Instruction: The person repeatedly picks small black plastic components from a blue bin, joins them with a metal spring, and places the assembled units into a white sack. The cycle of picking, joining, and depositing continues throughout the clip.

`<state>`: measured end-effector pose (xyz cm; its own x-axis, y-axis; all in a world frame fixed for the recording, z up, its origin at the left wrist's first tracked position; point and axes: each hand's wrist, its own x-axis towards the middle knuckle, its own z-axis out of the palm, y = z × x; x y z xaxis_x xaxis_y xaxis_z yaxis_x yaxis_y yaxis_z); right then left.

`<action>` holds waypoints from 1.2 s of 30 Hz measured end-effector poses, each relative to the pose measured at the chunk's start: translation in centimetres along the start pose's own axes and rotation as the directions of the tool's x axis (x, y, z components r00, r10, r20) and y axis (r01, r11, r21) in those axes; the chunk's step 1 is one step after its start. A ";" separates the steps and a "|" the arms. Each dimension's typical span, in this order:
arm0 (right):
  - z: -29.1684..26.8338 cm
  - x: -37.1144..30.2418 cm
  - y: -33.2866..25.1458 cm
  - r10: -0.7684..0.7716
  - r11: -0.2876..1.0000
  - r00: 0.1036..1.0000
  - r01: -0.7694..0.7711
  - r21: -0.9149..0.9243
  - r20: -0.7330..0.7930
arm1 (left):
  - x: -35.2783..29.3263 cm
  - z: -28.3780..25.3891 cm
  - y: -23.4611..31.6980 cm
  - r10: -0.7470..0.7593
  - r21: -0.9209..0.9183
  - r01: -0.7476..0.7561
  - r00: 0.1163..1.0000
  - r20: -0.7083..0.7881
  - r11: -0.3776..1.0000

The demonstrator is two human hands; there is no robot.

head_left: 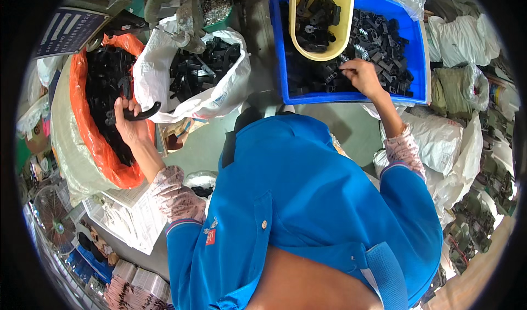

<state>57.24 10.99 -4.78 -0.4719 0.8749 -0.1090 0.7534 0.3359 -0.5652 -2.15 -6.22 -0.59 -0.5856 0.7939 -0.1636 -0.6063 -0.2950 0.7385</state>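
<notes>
At the far left, a dark plate [68, 31] printed in white lines is seen above a sack with an orange liner [116, 173], in which black parts [101, 68] are heaped. Over the liner's right edge, a black curved part [147, 112] is gripped in the closed fingers of the left hand [130, 128], its hooked end pointed toward the near left rim of a white sack [148, 82]. More black parts are held in that sack, and beyond its far edge a green container [229, 15] is filled with small metal pieces. On the blue jacket [307, 162], a small red patch [211, 237] is worn, its marks too small to be read. Further right, a yellow tub [349, 19] is set at the far edge of a blue bin [351, 97], left of its middle. Small black pieces [390, 52] and silvery coils [360, 51] are spread in the bin, where the right hand [359, 74] is lowered over the near edge, fingers bent among them; whether anything is pinched cannot be told.
</notes>
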 end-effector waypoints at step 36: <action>-7.1 -3.7 5.5 0.240 0.908 0.957 -0.280 -0.311 -0.161 | -15.7 23.6 -19.3 -0.458 0.634 0.207 0.849 0.262 0.746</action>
<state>66.36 12.05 -1.65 -0.1974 0.9744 -0.1078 0.9588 0.1689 -0.2286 31.40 -0.47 3.14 -0.0783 0.9488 -0.3061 -0.2323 0.2812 0.9311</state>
